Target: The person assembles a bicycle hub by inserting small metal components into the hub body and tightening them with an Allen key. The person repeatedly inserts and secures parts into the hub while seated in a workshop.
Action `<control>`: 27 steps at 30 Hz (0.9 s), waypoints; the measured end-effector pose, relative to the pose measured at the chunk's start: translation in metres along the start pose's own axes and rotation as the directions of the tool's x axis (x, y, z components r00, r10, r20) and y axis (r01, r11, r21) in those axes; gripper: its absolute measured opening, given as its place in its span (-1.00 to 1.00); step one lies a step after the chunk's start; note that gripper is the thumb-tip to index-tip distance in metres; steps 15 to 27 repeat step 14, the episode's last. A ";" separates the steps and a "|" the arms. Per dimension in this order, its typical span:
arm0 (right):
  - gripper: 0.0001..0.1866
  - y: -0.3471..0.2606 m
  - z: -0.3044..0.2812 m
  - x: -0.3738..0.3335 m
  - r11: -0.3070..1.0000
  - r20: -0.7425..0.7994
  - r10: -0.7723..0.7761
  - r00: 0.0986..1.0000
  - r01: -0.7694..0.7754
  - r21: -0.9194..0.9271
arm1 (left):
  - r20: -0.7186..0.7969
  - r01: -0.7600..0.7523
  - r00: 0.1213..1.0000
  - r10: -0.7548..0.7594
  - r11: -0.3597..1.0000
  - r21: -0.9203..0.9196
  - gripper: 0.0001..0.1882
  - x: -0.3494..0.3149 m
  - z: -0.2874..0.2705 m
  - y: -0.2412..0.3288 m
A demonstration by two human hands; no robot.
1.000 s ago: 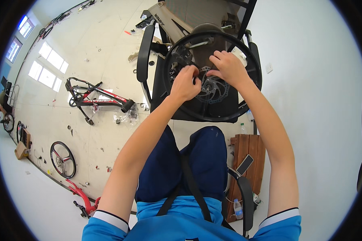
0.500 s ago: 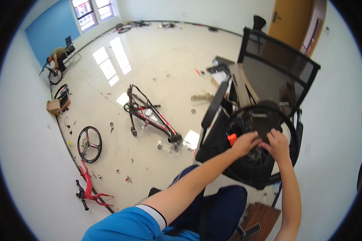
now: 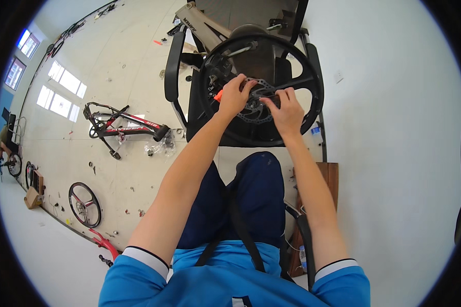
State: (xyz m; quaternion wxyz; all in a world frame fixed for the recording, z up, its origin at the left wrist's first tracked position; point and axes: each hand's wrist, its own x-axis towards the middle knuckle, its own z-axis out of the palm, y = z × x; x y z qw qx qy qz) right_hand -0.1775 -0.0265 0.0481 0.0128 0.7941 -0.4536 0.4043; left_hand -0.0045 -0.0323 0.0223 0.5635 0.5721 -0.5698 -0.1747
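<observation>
Black bicycle wheel [image 3: 312, 77] lying flat on black office chair [image 3: 175, 66], straight ahead of knees. Silver brake disc [image 3: 254, 105] at wheel hub. Left hand [image 3: 234, 95] curled on disc's left edge, fingers closed around small orange-handled tool [image 3: 218, 95]. Right hand [image 3: 288, 110] on disc's right side, fingertips pinched narrow at hub; held item too small to tell. Red-black bike frame [image 3: 123, 125] on floor, well left. Spare wheel [image 3: 84, 203] further left.

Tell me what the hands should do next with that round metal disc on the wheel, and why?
Probably keep the left hand steadying the brake disc while the right hand works at its centre. Both hands rest on the disc, which lies flat against the hub of the black wheel propped on the chair, so the wheel could slip or turn.
</observation>
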 end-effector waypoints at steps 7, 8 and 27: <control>-0.58 -0.010 0.006 -0.021 0.995 -0.112 0.092 0.989 -0.097 -0.034 | -0.012 0.007 1.000 -0.007 1.000 0.013 -0.69 -0.007 -0.001 -0.003; -0.58 -0.011 0.007 -0.024 0.993 -0.116 0.112 0.987 -0.116 -0.032 | -0.026 -0.004 1.000 0.004 1.000 0.004 -0.69 -0.008 -0.001 -0.004; -0.59 -0.011 0.012 -0.035 0.987 -0.131 0.160 0.978 -0.162 -0.001 | -0.001 0.097 0.995 -0.097 0.994 0.055 -0.65 -0.007 -0.001 -0.008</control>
